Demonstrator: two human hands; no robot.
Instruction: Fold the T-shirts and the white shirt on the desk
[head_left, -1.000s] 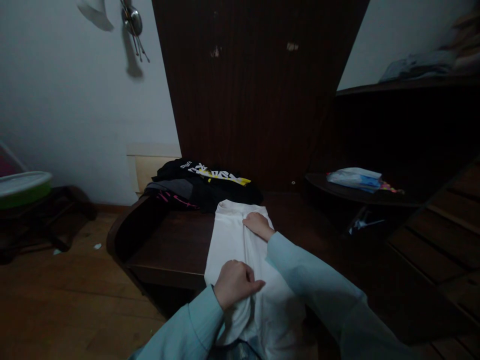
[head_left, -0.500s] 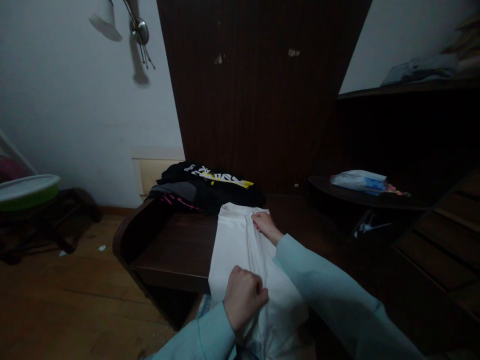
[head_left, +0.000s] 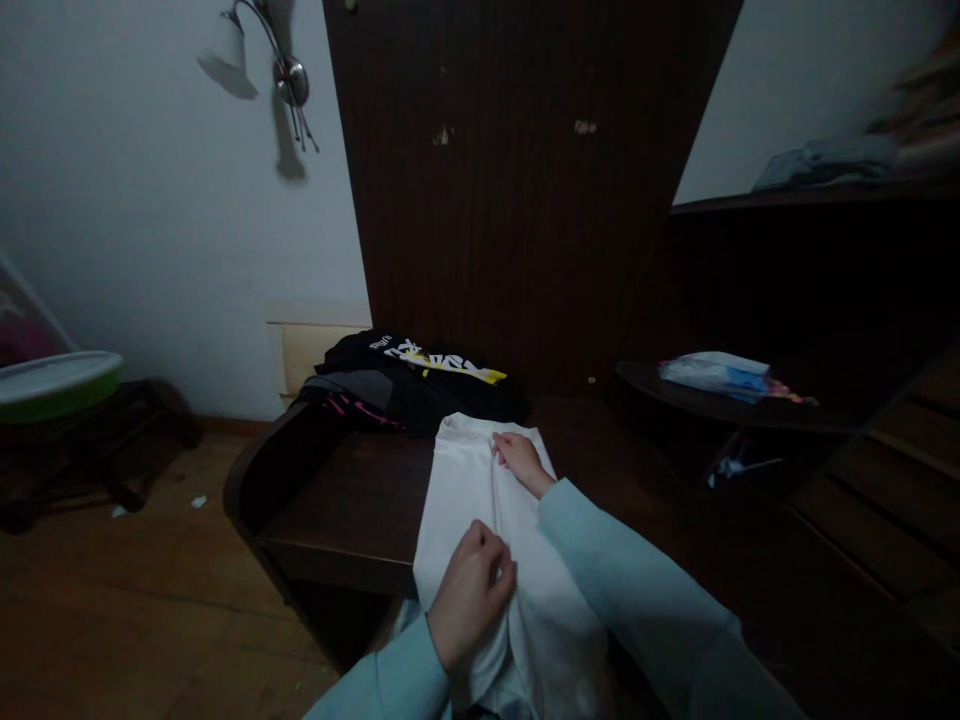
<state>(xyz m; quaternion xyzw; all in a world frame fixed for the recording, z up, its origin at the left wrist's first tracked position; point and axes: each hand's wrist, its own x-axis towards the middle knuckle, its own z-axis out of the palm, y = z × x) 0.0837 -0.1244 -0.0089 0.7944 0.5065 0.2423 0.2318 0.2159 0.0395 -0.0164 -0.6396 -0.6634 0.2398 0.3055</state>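
Observation:
A white garment (head_left: 465, 490) lies lengthwise on a dark wooden bench (head_left: 352, 500) and hangs over its near edge. My left hand (head_left: 469, 590) is closed, gripping a fold of the white cloth near the bench's front edge. My right hand (head_left: 517, 460) pinches the cloth close to its far end, fingers curled on a crease. Both arms wear pale blue sleeves.
Dark folded clothes (head_left: 412, 380) with yellow and white print lie at the bench's far end. A low shelf (head_left: 705, 400) on the right bears a plastic-wrapped packet (head_left: 712, 370). A green-rimmed basin (head_left: 52, 375) stands on a stool at left. A wall lamp (head_left: 255, 50) hangs above.
My left hand has shifted slightly along the cloth's near part and stays closed on it. My right hand keeps its hold near the far end. The view has drifted a little.

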